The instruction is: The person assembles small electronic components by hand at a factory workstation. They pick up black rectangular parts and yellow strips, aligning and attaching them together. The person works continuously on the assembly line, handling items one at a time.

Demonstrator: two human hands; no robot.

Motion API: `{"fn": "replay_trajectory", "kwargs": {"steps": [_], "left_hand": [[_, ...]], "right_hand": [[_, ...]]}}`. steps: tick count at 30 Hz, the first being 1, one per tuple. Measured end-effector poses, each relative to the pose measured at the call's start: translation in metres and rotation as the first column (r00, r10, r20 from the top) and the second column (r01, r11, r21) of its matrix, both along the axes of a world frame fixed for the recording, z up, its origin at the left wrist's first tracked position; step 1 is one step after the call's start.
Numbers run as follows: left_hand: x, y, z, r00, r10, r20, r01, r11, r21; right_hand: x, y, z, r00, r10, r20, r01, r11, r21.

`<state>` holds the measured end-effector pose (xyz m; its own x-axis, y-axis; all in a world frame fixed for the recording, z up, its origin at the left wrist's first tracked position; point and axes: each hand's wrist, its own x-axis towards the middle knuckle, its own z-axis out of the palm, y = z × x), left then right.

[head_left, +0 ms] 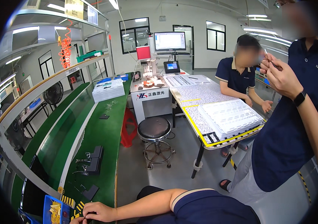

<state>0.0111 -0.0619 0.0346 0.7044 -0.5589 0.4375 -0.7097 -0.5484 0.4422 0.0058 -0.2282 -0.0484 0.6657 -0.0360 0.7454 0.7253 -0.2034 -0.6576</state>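
Note:
At the bottom left, my right hand [101, 211] reaches over the green bench, its thumb and fingers pinched together. A small dark piece shows at its fingertips, too little visible to name. My left hand [78, 221] is mostly cut off by the lower edge; its fingertips meet the right ones at the same spot. Close by lie several yellow strips [68, 201] and a blue bin [50, 209] holding yellow pieces. Beyond my hands a flat black plate [90, 192] rests on the bench, then a black block fixture [94, 163] with metal toggle clamps [82, 160].
The green bench [108, 149] runs away along the left, bearing a stack of white trays [108, 90]. A round stool [154, 127] stands mid-floor. White trays [230, 116] lie on the right table. One co-worker [237, 71] sits there; another [289, 123] stands, holding a thin object.

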Motion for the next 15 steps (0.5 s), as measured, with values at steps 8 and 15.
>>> {"fn": "replay_trajectory", "kwargs": {"steps": [8,15], "left_hand": [[-0.0008,-0.0014,-0.0020,0.898,-0.039,0.438,-0.032,0.988,0.154],[0.0013,-0.0048,-0.0046,0.787,-0.060,0.614,-0.019,0.993,0.120]], "right_hand": [[-0.0015,0.0023,0.0089,1.000,0.006,-0.018,-0.005,1.000,0.023],[0.0013,0.0008,0.0093,0.998,0.023,-0.062,-0.023,1.000,0.000]]}}
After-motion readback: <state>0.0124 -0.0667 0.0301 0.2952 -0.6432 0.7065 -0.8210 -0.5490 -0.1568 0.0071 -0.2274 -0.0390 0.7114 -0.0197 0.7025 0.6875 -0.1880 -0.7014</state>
